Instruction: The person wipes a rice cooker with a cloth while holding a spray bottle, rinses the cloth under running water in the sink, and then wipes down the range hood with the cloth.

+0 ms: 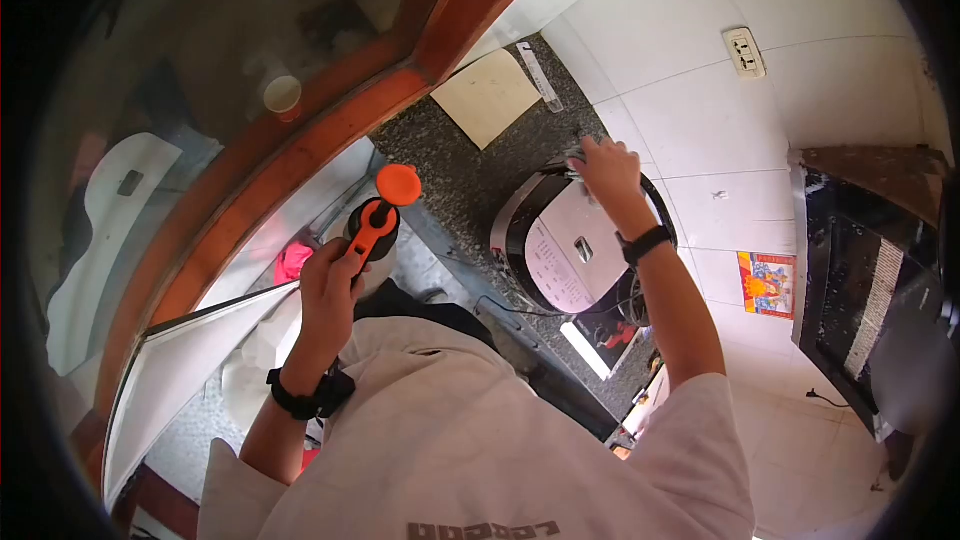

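My left hand (330, 285) is closed around a water bottle (372, 230) with a black top, an orange carry loop and an orange flip lid (398, 184) standing open. The bottle's lower part is mostly hidden by my hand and shirt. On the dark speckled counter sits a rice cooker (570, 250), its silver and black lid down. My right hand (608, 168) is over the cooker's rear edge, fingers curled. Something greyish shows under those fingers, too small to name.
Behind the cooker, a beige board or sheet (487, 98) and a white power strip (540, 77) lie on the counter. A range hood (865, 285) juts from the tiled wall at right. An orange-brown wooden frame (300, 160) and open white panel (190, 370) stand at left.
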{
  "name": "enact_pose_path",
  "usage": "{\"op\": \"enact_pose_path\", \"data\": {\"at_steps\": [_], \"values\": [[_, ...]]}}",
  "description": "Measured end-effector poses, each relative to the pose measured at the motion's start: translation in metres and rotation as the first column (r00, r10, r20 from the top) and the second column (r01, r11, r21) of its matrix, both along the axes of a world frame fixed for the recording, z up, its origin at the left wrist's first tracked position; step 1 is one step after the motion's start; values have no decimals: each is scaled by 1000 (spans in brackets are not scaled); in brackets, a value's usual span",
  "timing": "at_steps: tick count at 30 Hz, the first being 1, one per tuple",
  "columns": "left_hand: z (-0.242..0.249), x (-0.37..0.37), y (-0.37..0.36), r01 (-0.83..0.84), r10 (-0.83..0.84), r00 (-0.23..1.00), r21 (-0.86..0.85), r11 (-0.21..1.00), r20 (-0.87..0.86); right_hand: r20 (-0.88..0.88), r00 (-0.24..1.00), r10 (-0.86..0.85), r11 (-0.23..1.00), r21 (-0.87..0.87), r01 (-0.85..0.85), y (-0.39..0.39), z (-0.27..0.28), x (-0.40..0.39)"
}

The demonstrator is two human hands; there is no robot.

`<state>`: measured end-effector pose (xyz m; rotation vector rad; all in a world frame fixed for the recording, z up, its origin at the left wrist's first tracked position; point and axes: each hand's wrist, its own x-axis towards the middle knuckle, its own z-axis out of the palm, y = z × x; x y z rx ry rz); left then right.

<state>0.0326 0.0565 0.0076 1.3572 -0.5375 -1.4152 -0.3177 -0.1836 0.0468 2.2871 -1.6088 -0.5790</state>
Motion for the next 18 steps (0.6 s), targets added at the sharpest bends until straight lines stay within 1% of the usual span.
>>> {"op": "enact_pose_path", "data": {"at_steps": [1,2,3,5,6,8,9,11,12,13,14,15,16,17,18], "values": [[0,0,0,2,-2,1000,1,1000,-9,53,997,-55,998,24,54,1,9,-5],[-1,1,0,2,-2,1000,3,1000,-11,165,986,-8,1000,10,6,5,15,-13],[-2,1,0,30,-30,999,14,999,-13,159,987,-6,1000,12,4,13,27,-15],[-5,0,2,62,-61,998,27,998,-28,435,890,-137,990,34,135,34,52,-20],[-6,-1,3,52,-51,998,39,998,-30,428,893,-140,990,29,141,45,51,-32],[-12,-4,3,9,-7,999,63,998,-37,595,804,9,965,-215,149,68,38,-67],[-19,0,3,42,-39,998,54,998,-48,587,809,-5,954,-241,181,80,33,-82],[-16,4,-1,57,-57,998,42,998,8,592,806,2,913,-330,240,101,22,-103],[-19,2,-3,-18,20,999,74,997,-29,590,807,2,909,-338,245,113,12,-120],[-19,3,-3,-13,15,999,69,997,-31,630,777,-8,872,-375,314,126,0,-141],[-19,6,-3,10,-10,1000,34,999,-2,668,744,-13,831,-406,380,138,-11,-159],[-19,8,-4,29,-29,999,-2,1000,28,668,744,-6,830,-411,377,151,-19,-170],[-20,7,-5,13,-13,1000,-12,1000,28,802,594,-56,828,-295,477,165,-27,-180],[-21,6,-6,10,-9,1000,-13,1000,30,901,419,-109,818,-159,553,171,-38,-189],[-23,4,-7,-26,27,998,-18,999,63,903,415,-109,817,-156,555,166,-55,-197]]}}
